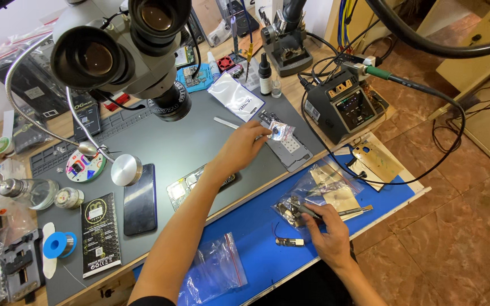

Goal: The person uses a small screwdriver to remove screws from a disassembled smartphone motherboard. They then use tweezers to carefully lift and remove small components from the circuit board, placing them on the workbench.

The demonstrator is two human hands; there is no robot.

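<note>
Surface: grey repair mat [199,141] under microscope [126,45].
Left hand [242,148]: fingertips pinched on small clear packet [282,131].
Right hand [327,235]: fingers clamped around tweezers [341,212], beside clear bag [319,190].

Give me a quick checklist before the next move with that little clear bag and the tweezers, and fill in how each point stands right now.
1. Left hand has the small clear bag pinched at the fingers: ok.
2. Right hand grips the tweezers: ok, their tips lie toward the larger clear bags on the blue mat.
3. What the small bag contains: cannot tell, too small to make out.
4. Bare circuit board lies flat on the grey mat, under the left forearm: ok, though close to the arm.
5. Small part on the blue mat lies apart from the right hand: ok.
6. Soldering station switched on: cannot tell.
</note>
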